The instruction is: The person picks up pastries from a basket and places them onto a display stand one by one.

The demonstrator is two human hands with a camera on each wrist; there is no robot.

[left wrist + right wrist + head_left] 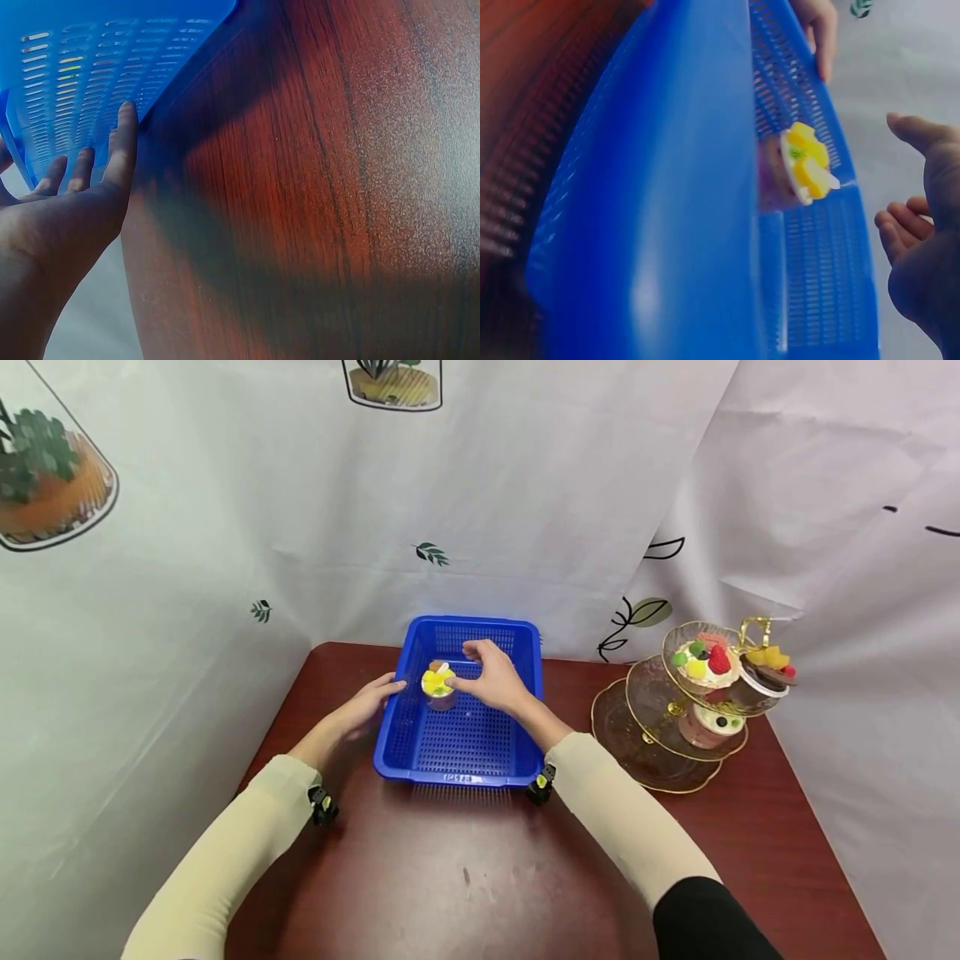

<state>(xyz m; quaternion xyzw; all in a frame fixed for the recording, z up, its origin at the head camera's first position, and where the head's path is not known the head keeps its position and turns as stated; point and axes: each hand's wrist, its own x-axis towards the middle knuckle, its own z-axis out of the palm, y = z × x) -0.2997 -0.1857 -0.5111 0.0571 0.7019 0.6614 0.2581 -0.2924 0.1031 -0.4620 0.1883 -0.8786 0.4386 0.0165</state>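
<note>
Currently the right hand (491, 678) hovers open above the dessert cup (438, 685), which stands inside the blue basket (480, 752) on the bench (465, 877). The left hand (367, 700) rests open, with straight fingers, against the basket's left wall.

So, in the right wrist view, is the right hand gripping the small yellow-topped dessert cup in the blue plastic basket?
No: the right hand is open with a clear gap to the yellow-topped dessert cup standing in the blue plastic basket.
</note>
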